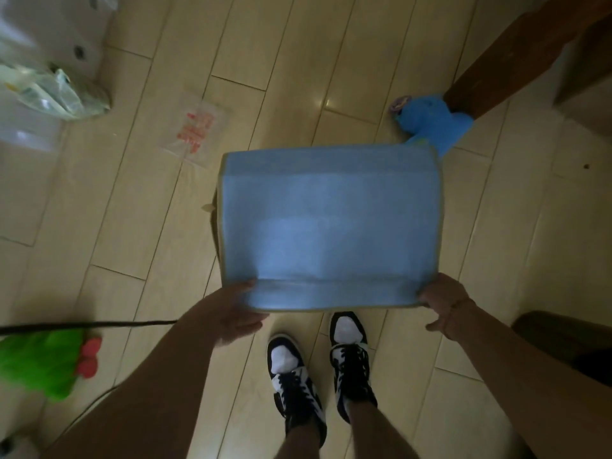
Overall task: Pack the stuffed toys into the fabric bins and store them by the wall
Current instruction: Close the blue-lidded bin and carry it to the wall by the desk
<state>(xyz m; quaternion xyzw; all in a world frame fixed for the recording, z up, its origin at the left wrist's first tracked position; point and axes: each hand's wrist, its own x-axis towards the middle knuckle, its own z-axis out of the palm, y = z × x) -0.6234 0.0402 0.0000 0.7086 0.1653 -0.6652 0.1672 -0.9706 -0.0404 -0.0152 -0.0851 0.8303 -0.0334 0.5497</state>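
From the head camera, a person is standing on the floor (pixel 132 200) and holding a flat blue fabric bin (pixel 328 226) out over their shoes (pixel 321 366). The left hand (pixel 231 313) is pinching the bin's near left corner, fingers (pixel 246 321) curled under the edge; the right hand (pixel 445 304) is gripping the near right corner likewise. The bin's long axis is running left to right, with both hands equally near. A blue stuffed toy (pixel 430 122) is lying just beyond the bin's far right corner, against a wooden post (pixel 516 51). A green stuffed toy (pixel 39 362) is lying well left of the bin. Opening the bin looks like the next step.
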